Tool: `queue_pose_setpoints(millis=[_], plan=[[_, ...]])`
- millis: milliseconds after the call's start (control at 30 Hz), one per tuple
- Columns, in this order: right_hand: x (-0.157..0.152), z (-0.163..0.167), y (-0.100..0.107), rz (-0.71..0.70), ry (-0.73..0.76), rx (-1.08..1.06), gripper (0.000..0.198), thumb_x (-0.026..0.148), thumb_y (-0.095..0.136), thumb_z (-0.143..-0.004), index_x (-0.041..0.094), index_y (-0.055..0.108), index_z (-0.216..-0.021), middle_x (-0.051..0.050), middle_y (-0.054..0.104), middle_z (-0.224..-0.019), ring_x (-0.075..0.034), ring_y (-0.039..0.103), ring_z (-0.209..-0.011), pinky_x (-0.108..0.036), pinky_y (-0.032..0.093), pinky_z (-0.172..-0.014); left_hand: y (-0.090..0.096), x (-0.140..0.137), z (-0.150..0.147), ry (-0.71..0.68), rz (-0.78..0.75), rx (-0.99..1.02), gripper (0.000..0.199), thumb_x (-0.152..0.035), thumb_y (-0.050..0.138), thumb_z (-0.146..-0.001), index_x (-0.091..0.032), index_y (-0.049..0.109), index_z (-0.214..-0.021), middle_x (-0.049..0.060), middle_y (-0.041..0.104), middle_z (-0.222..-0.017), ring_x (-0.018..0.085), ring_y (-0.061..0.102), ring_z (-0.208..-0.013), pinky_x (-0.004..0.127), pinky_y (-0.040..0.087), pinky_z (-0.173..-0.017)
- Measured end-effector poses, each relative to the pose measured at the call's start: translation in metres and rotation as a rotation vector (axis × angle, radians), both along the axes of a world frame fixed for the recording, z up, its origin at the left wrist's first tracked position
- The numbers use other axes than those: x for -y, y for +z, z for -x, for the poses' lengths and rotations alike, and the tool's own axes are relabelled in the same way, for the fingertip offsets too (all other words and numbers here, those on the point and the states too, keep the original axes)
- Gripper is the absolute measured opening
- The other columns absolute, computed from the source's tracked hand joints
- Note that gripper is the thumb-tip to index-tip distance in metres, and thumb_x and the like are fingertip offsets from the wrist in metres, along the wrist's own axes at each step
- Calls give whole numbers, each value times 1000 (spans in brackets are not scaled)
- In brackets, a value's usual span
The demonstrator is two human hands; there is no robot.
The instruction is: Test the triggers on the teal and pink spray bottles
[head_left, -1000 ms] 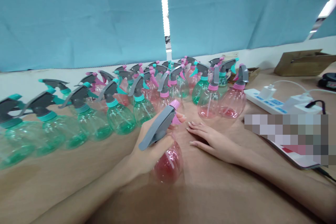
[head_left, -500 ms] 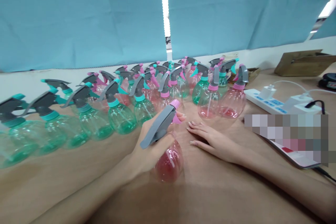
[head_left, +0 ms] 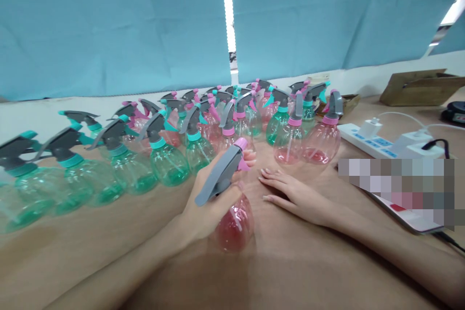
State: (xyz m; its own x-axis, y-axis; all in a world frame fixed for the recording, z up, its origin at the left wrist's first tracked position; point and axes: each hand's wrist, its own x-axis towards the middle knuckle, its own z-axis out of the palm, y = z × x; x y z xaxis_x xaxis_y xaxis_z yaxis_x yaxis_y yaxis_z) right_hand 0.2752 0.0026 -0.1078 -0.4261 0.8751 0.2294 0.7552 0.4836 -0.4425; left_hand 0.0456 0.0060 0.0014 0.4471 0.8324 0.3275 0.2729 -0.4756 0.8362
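My left hand (head_left: 209, 198) is wrapped round the neck of a pink spray bottle (head_left: 235, 227) with a grey and pink trigger head. The bottle's base rests on the table, and the hand covers its collar. To the right of the bottle, my right hand (head_left: 290, 193) lies flat on the tabletop with its fingers stretched out, holding nothing. Beyond the hands stand several more bottles, among them a green spray bottle (head_left: 169, 163) on the left and a pink spray bottle (head_left: 322, 138) on the right.
A white power strip (head_left: 366, 140) with plugs and cables lies at the right. Below it is a flat device (head_left: 417, 220), partly blurred out. An open cardboard box (head_left: 417, 89) stands at the back right. A blue curtain (head_left: 145, 24) hangs behind the wooden table (head_left: 290, 271).
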Motion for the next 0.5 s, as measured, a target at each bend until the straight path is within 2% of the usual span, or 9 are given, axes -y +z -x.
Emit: queue_pose_setpoints(millis=[133,267,367,500], plan=[[1,0,0,5,5,13,60,56,39,-94,19,46,-140,-10,42,-148,-25,33,-139,-47,27,-114,1,0,0,-6,-10,17,15,-19,53,-69,-24,57,-82,-2,58,-70,15,52,-58,27,43,-53],[1,0,1,1,2,17,59,56,39,-94,20,46,-140,-9,43,-147,-25,34,-138,-48,28,-114,1,-1,0,-47,7,22,27,-18,52,-69,-25,60,-94,1,62,-84,18,58,-73,28,46,-61],[1,0,1,6,-1,17,59,55,40,-94,19,47,-139,-10,43,-147,-25,35,-138,-47,28,-114,0,-1,1,-52,29,8,31,-18,50,-71,-25,59,-99,0,60,-80,18,57,-71,28,44,-61],[1,0,1,10,-2,12,58,54,41,-94,18,47,-140,-10,42,-147,-26,35,-138,-48,28,-114,0,-2,0,-68,24,19,26,-17,50,-72,-24,57,-96,-1,60,-82,18,57,-76,28,44,-64]])
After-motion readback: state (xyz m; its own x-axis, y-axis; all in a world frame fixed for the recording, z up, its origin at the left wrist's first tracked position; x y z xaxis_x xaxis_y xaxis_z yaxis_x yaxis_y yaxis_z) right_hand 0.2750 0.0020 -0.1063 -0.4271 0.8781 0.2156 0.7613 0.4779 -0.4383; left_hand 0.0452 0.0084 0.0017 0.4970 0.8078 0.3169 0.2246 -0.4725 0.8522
